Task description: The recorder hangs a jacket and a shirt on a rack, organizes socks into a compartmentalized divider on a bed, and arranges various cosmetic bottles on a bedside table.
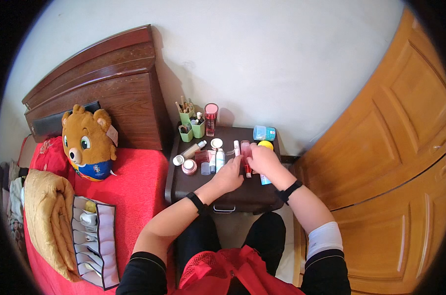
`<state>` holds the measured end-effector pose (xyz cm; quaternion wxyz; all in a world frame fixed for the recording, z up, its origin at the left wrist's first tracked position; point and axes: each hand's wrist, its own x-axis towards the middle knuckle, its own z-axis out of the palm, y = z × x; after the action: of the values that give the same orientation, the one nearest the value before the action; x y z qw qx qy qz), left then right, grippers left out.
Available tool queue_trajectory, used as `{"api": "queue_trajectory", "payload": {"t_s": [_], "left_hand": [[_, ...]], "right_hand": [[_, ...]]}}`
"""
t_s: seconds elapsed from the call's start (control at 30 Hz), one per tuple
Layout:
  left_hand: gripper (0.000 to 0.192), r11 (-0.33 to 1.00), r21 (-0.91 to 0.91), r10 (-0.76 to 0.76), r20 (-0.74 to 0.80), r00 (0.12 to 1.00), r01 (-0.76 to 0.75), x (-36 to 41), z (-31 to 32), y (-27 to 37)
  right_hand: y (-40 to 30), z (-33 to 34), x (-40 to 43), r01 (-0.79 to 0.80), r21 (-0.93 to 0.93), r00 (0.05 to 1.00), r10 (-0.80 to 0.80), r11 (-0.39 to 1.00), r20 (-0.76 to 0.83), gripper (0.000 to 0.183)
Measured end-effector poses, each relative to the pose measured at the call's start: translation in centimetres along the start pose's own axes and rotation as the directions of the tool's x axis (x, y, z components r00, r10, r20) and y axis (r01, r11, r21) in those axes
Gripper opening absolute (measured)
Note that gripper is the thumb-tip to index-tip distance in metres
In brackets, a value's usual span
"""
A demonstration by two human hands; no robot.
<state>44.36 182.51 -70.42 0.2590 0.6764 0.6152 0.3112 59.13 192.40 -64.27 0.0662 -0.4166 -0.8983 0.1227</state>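
Observation:
My left hand (pixel 228 177) is over a dark brown nightstand (pixel 193 191), its fingertips at the lower end of a slim white tube (pixel 236 145). My right hand (pixel 264 160) is against the right side of a translucent pink bottle (pixel 245 148); its grip is partly hidden. Below the bottle is a small red tube (pixel 248 170). A yellow round item (pixel 266 144) and a blue-and-white packet (pixel 265 179) show beside my right hand. Left of my hands lie a white spray bottle (pixel 220 160), a clear cap (pixel 205 168) and a pump bottle (pixel 194 150).
Green hexagonal holders (pixel 197 129) with brushes and a tall red bottle (pixel 210 123) stand at the back left. A blue container (pixel 264 133) lies back right. Left is a bed with a plush bear (pixel 88 143) and a compartment organizer (pixel 109 243). A wooden door (pixel 385 228) is right.

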Motion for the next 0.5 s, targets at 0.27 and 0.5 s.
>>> {"api": "queue_trajectory", "payload": {"t_s": [0.27,0.5], "left_hand": [[0.081,0.992,-0.115,-0.037,0.064,0.997,0.045,0.8,2.2,0.3],[0.085,0.992,-0.120,-0.028,-0.008,1.000,0.027,-0.2,2.6,0.1]], "right_hand": [[0.0,4.3,-1.5,-0.023,0.052,0.998,0.026,0.998,-0.063,0.022],[-1.3,4.9,-2.4,-0.072,0.032,0.995,0.074,0.997,-0.065,0.026]]}}
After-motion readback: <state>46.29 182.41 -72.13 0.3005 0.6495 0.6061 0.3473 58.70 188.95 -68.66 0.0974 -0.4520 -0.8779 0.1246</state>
